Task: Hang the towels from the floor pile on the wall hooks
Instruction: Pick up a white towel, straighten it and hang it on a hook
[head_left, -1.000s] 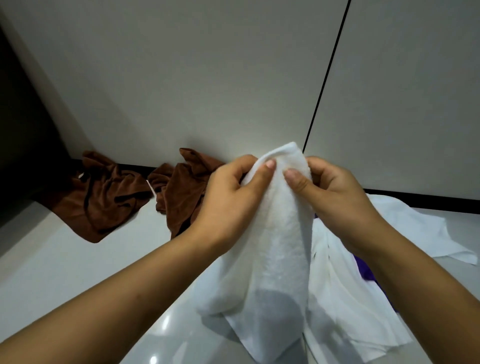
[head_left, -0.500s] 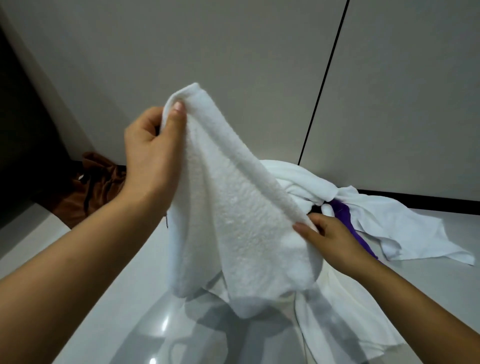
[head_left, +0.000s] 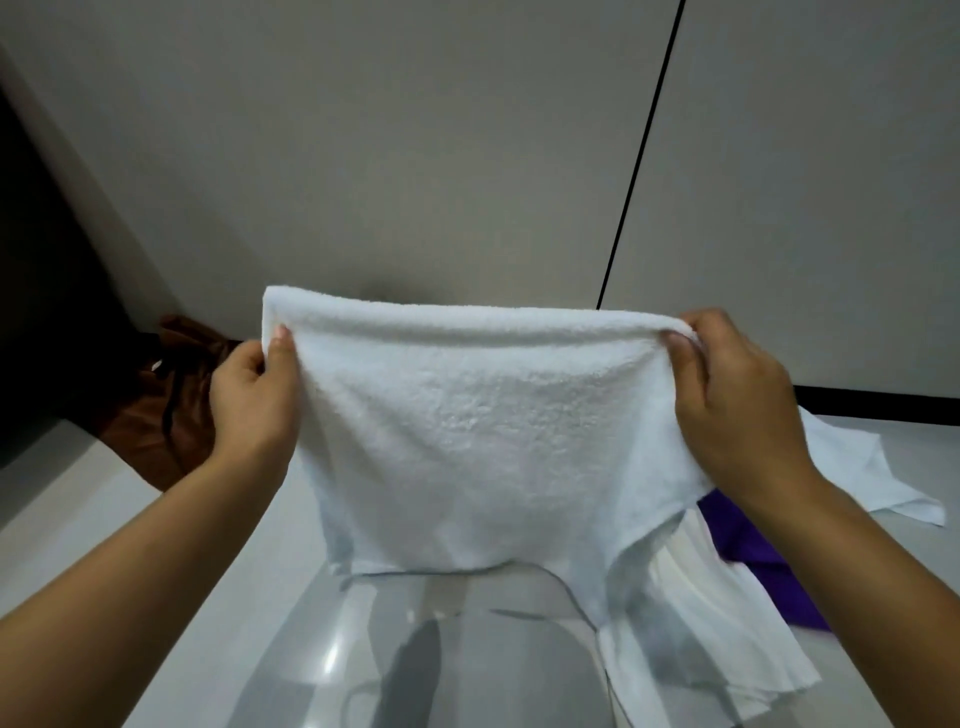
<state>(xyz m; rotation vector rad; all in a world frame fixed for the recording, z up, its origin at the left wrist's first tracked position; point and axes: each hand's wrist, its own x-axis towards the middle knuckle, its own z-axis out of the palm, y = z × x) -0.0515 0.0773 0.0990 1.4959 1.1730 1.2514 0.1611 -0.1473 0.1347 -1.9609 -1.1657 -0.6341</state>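
Note:
A white terry towel (head_left: 467, 431) hangs spread out flat in front of me, above the floor. My left hand (head_left: 254, 405) pinches its top left corner between thumb and fingers. My right hand (head_left: 737, 400) grips the top right corner the same way. The top edge is stretched nearly level between the two hands. On the floor lie more towels: a brown one (head_left: 171, 410) at the left by the wall, a white one (head_left: 857, 467) at the right, a purple one (head_left: 753, 561) partly under it. No wall hooks are in view.
A grey panelled wall (head_left: 415, 156) with a dark vertical seam (head_left: 644, 145) rises straight ahead. A dark opening (head_left: 36, 312) lies at the far left. The glossy grey floor (head_left: 130, 519) reflects the towel. Thin white cloth (head_left: 727, 654) lies at the lower right.
My left hand came down and my right hand came up and outward. The towel, bunched between the hands a second ago, is now pulled wide and flat by its two top corners.

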